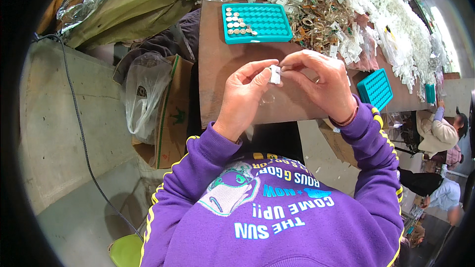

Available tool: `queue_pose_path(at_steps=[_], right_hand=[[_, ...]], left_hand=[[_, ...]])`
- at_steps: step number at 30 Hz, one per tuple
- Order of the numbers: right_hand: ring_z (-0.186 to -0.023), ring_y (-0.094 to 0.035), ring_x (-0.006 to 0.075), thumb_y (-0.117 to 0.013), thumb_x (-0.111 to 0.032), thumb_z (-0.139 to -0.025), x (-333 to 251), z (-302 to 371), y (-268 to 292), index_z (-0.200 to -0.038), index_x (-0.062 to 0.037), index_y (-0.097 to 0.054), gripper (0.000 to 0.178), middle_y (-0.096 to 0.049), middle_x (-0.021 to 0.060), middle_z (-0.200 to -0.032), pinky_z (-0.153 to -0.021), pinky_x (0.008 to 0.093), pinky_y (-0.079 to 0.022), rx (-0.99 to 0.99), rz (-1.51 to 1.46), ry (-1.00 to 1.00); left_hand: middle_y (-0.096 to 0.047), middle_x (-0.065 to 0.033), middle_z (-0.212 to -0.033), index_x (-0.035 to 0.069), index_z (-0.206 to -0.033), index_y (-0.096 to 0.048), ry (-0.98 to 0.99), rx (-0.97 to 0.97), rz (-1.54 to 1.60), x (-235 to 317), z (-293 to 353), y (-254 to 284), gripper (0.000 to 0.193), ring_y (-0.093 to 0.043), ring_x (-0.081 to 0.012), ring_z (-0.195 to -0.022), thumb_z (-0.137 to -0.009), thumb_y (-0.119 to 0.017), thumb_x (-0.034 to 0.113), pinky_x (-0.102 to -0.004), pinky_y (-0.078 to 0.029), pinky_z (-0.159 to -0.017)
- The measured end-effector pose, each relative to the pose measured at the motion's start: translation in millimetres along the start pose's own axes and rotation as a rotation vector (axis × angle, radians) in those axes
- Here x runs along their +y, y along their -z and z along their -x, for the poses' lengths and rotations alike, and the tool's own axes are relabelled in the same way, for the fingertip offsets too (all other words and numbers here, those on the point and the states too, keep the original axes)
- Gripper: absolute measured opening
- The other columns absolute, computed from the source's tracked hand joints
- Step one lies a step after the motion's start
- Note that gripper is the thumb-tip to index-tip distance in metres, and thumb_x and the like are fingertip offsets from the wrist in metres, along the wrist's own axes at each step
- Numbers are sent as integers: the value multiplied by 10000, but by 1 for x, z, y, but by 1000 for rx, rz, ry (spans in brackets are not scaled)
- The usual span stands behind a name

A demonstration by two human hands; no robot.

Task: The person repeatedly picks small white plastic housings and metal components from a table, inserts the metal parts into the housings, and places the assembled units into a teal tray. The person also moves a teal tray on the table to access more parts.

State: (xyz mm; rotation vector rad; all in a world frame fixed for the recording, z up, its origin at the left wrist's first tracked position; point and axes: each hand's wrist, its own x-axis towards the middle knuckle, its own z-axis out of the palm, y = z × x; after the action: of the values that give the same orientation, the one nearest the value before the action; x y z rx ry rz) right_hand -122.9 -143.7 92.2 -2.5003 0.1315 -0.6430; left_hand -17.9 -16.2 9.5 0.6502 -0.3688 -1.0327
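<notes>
Above the near part of the brown table [222, 79], my left hand [240, 99] pinches a small white plastic piece [274, 74] between thumb and fingers. My right hand [324, 81] is close against its right side, thumb and fingertips pressed together. Whatever the right fingertips hold is too small to make out. Beyond my hands lies a teal tray [272, 22] with rows of pockets. Several small round silvery discs [236, 24] fill pockets on its left side. A thin clear plastic bit [268, 99] shows just below the white piece.
More teal trays [376, 89] are stacked right of my right hand. Brownish tangled parts [316, 17] and a long heap of white plastic pieces [391, 34] cover the table's far right. A cardboard box [170, 113] with a clear bag [146, 94] stands left. People [440, 131] work at far right.
</notes>
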Motion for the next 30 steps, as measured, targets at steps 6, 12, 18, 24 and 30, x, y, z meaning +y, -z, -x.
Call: queue_pose_path(at_steps=[6,12,18,24,30], right_hand=[[-696,-611,276,-644,10,-811,2,9,-13,-868,-23,-563,104,-574,107,-813,-595,340,-496,64,1,21],[-694,-607,312,-623,50,-791,3,17,-30,-876,-13,-545,131,-568,128,-825,-594,350,-494,121,40,-1],[-718,-615,287,-677,36,-772,2,15,-26,-869,2,-570,148,-610,138,-832,-645,344,-504,189,-126,-36],[-690,-619,296,-633,50,-772,-4,16,-26,-897,-11,-572,152,-592,128,-844,-587,335,-502,127,-20,0],[-729,-630,285,-666,7,-753,-2,19,-22,-925,-36,-606,187,-605,112,-858,-619,345,-509,138,6,-13]], left_hand=[[-658,-78,-995,-40,-1156,-612,4,9,24,1,1,-2,257,-632,-141,-862,-959,-582,122,-277,-525,-802],[-656,-70,-991,-37,-1149,-614,2,9,-62,0,1,2,252,-628,-132,-854,-966,-569,130,-267,-522,-796],[-651,-101,-1033,-52,-1162,-589,38,-11,24,1,1,2,259,-629,-166,-908,-969,-555,118,-311,-530,-800],[-645,-113,-1036,-54,-1166,-582,58,-15,73,0,3,5,263,-628,-177,-895,-979,-542,127,-309,-525,-809],[-646,-108,-1047,-43,-1156,-590,66,24,-86,1,6,0,252,-629,-170,-908,-975,-554,128,-294,-513,-809]])
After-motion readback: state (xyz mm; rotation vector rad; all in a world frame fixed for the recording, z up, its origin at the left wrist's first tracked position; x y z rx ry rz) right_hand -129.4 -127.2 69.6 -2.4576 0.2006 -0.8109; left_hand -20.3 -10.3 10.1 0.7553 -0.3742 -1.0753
